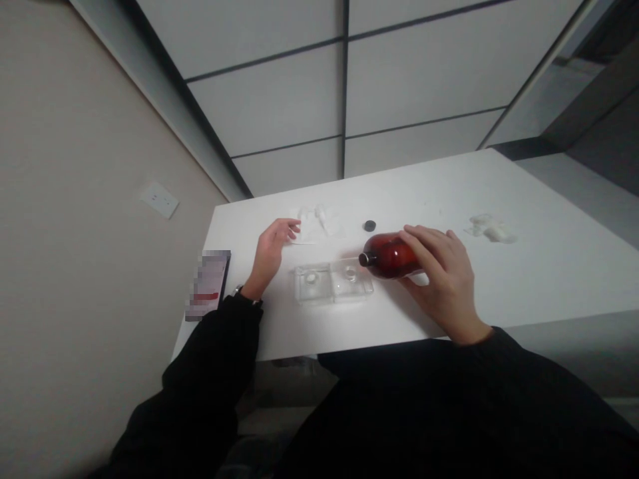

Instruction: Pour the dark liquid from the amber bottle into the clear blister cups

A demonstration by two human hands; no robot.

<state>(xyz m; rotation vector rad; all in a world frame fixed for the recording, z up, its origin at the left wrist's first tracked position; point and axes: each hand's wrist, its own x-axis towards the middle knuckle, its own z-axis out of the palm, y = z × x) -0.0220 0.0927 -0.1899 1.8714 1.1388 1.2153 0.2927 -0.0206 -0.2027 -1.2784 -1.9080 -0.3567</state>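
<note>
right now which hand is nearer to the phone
Left. The left hand is a little right of the phone; the right hand is much farther right, gripping the amber bottle.

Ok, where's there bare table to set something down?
The widest free patch of table lies right of your right hand, nearer you than the crumpled white wad. A smaller strip runs between the clear tray and the near edge. It's crowded around your left hand, tray and bottle.
</note>
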